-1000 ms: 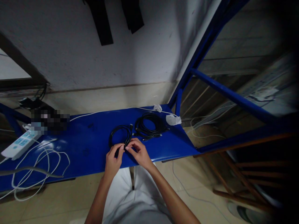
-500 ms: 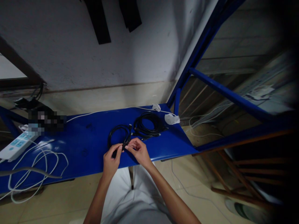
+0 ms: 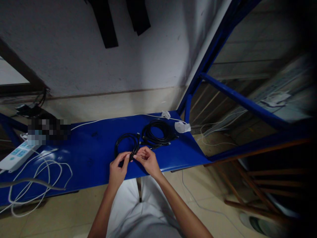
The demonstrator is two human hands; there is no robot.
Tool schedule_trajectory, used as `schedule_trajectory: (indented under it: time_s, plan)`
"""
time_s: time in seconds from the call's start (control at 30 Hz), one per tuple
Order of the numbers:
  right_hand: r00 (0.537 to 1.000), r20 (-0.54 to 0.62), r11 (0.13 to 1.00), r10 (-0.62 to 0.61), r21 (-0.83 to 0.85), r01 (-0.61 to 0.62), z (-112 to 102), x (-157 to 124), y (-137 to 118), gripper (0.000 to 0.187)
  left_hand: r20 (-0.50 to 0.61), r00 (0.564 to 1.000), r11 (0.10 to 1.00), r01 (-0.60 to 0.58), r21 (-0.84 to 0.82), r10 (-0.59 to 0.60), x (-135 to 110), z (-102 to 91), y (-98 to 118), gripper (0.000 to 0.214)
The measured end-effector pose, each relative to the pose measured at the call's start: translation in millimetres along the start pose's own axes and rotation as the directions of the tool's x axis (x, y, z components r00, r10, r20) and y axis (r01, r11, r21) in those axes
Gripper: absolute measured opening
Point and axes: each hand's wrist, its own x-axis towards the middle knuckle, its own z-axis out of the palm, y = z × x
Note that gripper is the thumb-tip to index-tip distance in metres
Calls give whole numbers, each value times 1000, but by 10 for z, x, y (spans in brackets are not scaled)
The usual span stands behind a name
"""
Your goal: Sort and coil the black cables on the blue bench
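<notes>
A coiled black cable (image 3: 120,138) lies near the front edge of the blue bench (image 3: 86,145), one plug end pointing up at its right side. My left hand (image 3: 119,168) pinches the near side of the coil between thumb and fingers. From the right, my right hand (image 3: 146,159) grips the same cable, its fingertips almost touching those of the left. What exactly the fingertips press on is too small to make out. Just beyond, to the right, rests a thicker pile of coiled black cables (image 3: 158,134) with several plug ends showing.
A white power strip (image 3: 17,153) and tangled white cable (image 3: 37,172) occupy the bench's left end. Crumpled white scraps (image 3: 182,127) lie at its right end. A blue metal frame (image 3: 244,100) rises on the right, and a wooden chair (image 3: 257,191) stands below it.
Both hands stay in nearly the same place on the coil, with only slight finger movement. The other things have not moved.
</notes>
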Motion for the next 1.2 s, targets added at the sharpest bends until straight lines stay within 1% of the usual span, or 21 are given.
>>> schedule_trajectory:
  time_s: [0.13,0.27,0.4,0.57,0.73,1.03,1.2]
  plan:
    - [999,13,999,31,41,-32,-14,6,-14,45,80,997,999,-23,44,20,130,-26,73,22]
    - [999,31,996,38,76,-40,-24,6,-9,44,139,989,994,39,98,-53,245,-55,59,23]
    - [999,36,996,30,81,-33,-28,-1,-17,42,157,985,997,62,44,-68,292,-59,4,25]
    - [999,33,999,32,35,-33,-40,-8,1,38,148,984,995,101,-24,-96,296,-53,-7,24]
    - [999,17,999,37,23,-38,-50,-1,49,33,139,981,987,147,-69,-136,293,-45,15,25]
    - [1000,3,1000,22,-20,-22,-23,-7,18,31,98,986,989,141,-44,-136,301,-51,37,23]
    - [1000,15,1000,-3,-7,3,-24,-13,42,32,70,995,997,74,-30,-71,245,-40,35,23]
